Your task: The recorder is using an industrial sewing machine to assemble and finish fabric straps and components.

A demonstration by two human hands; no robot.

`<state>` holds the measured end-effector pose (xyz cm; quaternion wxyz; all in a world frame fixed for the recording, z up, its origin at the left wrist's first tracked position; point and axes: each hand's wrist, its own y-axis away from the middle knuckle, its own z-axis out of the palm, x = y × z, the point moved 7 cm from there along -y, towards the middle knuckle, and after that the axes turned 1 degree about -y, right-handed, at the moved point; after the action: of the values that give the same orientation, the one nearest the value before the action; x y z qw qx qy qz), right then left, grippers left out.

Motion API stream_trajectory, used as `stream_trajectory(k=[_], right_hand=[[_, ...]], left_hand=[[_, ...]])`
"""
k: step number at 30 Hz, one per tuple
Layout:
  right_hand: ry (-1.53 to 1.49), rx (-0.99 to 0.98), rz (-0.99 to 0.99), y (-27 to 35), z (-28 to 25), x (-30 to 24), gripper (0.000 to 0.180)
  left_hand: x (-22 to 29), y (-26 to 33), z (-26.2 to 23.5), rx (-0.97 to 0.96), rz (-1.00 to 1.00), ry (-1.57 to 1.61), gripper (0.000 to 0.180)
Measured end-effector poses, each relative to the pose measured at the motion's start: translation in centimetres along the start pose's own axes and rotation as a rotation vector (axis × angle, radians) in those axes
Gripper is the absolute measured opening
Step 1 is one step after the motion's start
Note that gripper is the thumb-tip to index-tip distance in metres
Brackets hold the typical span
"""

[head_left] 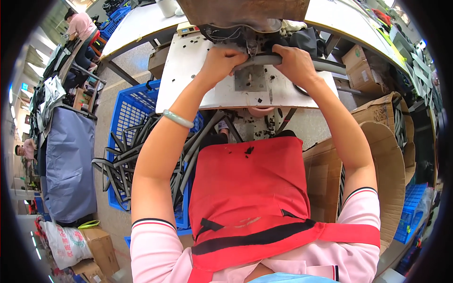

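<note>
Both hands grip a long grey strap (pixel 264 60) laid across a metal plate (pixel 250 79) on a white machine table (pixel 188 70), right under a sewing machine head (pixel 245 14). My left hand (pixel 222 61) pinches the strap's left part. My right hand (pixel 295 63) presses the strap's right part, which runs on to the right past the table. A pale green bangle (pixel 178 118) sits on my left forearm. A red apron (pixel 250 188) covers my lap.
A blue plastic crate (pixel 127 108) at my left holds several grey straps (pixel 122 165). Open cardboard boxes (pixel 382 155) stand at my right. A long white worktable (pixel 137 23) runs behind the machine. Other people sit at the far left.
</note>
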<state>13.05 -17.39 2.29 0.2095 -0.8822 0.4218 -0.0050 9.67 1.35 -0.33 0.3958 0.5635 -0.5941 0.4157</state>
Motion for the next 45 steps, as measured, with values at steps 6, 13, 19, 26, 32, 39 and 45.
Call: stream_trajectory(k=[6, 13, 19, 26, 32, 39, 45], right_hand=[[-0.115, 0.043, -0.102, 5.9, -0.6, -3.6, 0.024], [-0.182, 0.06, -0.479, 13.6, 11.3, -20.7, 0.015], [-0.207, -0.506, -0.338, 13.5, 7.2, -15.3, 0.026], [-0.189, -0.363, -0.072, 10.5, -5.3, -6.0, 0.044], [-0.187, -0.302, -0.075, 9.0, -4.1, -3.5, 0.029], [-0.1, -0.147, -0.036, 6.3, -4.1, -1.9, 0.029], [-0.187, -0.112, 0.01, 4.0, -2.6, -0.4, 0.036]], left_hand=[[0.4, 3.1, -0.7, 0.077, 0.165, -0.265, 0.026], [4.8, 8.8, 9.7, -0.235, 0.218, -0.218, 0.022], [-3.2, 10.3, 6.5, -0.381, -0.027, -0.111, 0.036], [-2.2, 14.6, 3.9, -0.595, -0.196, 0.144, 0.044], [0.2, 10.7, 3.4, -0.387, -0.235, 0.165, 0.027], [2.8, 6.3, 1.2, -0.1, 0.033, -0.085, 0.031], [1.1, 3.3, 0.7, -0.073, -0.079, -0.049, 0.031]])
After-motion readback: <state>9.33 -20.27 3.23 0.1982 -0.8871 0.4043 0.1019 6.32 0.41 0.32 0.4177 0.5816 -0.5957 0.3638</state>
